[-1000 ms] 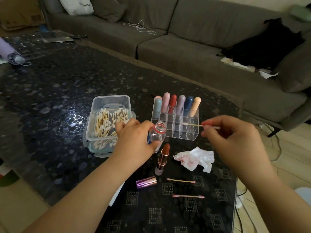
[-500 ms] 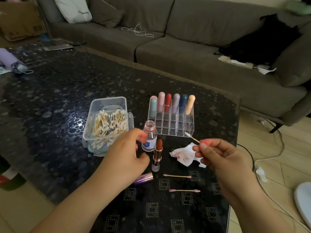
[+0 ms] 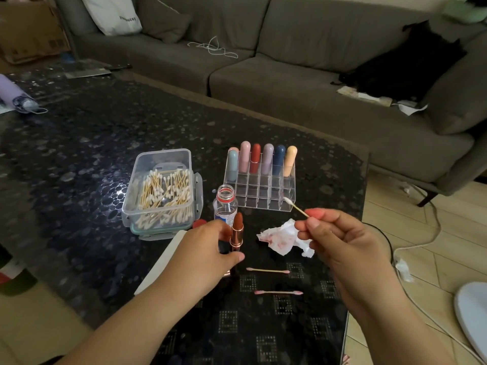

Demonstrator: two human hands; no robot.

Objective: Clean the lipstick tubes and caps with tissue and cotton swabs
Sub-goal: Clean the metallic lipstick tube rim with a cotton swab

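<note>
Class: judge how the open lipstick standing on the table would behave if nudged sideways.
The lipstick stands tall on a narrow base, so it would probably tip. Being round, it would likely roll afterwards. Its exposed tip looks soft and may smear.

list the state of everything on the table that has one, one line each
small bottle: uncapped, upright
lipstick: uncapped, bullet extended, upright, left hand gripping its tube
cotton swab: pinched in right hand, free tip white
swab box: lid off, holding many swabs
tissue: crumpled, red-stained
two loose swabs: lying flat, pink-tipped
organizer: capped tubes in back row, front slots empty
</note>
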